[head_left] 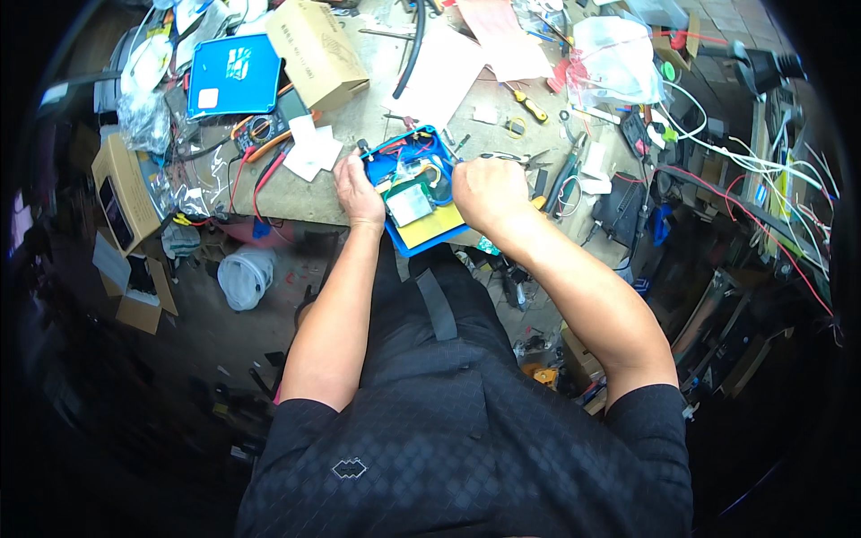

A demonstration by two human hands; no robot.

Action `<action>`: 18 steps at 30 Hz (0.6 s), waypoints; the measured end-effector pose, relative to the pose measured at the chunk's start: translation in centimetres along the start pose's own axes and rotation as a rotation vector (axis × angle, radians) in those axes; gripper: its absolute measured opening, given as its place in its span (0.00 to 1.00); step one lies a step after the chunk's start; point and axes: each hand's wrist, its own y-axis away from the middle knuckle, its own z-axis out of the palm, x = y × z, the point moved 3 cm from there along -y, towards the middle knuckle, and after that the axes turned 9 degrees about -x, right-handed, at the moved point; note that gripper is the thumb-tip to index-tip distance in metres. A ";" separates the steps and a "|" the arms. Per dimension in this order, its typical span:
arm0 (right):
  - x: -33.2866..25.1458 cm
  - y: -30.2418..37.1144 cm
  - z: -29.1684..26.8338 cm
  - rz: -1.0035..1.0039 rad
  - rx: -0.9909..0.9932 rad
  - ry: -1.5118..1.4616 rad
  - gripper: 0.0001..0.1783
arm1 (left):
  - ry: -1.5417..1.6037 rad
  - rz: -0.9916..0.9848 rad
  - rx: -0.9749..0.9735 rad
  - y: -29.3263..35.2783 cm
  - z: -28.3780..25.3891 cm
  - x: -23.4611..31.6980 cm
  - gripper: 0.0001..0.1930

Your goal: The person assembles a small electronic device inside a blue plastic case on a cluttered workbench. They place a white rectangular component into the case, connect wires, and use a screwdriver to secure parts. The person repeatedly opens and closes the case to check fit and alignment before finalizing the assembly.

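An open blue plastic case rests at the near edge of the workbench, in front of my body. Inside it lie a yellow sheet, a pale block with green edges and several coloured wires. My left hand grips the case's left wall, thumb toward the rim. At the right wall, my right hand is closed in a fist, knuckles up. A thin dark tip shows near its fingers, but what it holds is hidden by the hand.
A blue lid-like panel, a cardboard box and an orange-rimmed multimeter with red and black leads occupy the left. Right of the case lie pliers and a yellow screwdriver. Loose white cables hang farther right.
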 end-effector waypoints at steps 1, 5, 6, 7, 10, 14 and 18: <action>-0.4 -0.3 0.0 0.008 -0.012 0.028 0.12 | -0.008 -0.001 0.006 0.0 0.0 0.0 0.27; -1.8 -2.1 0.0 0.040 -0.082 0.168 0.14 | 0.001 -0.008 0.021 0.4 0.2 0.1 0.25; -2.1 -2.4 -0.3 0.062 -0.100 0.179 0.14 | -0.008 0.009 0.012 0.2 0.2 0.2 0.25; -2.4 -2.7 -0.3 0.050 -0.101 0.198 0.14 | 0.003 0.011 0.012 0.2 0.2 0.2 0.24; -2.2 -3.3 -0.2 0.027 -0.139 0.208 0.13 | -0.017 0.028 0.023 0.8 0.1 0.6 0.24; -0.4 -3.4 -0.5 -0.032 -0.167 0.132 0.15 | -0.024 0.017 0.025 0.6 0.2 0.4 0.24; 0.2 -3.4 -0.5 -0.002 -0.200 0.169 0.14 | -0.029 0.012 0.019 0.7 0.1 0.5 0.25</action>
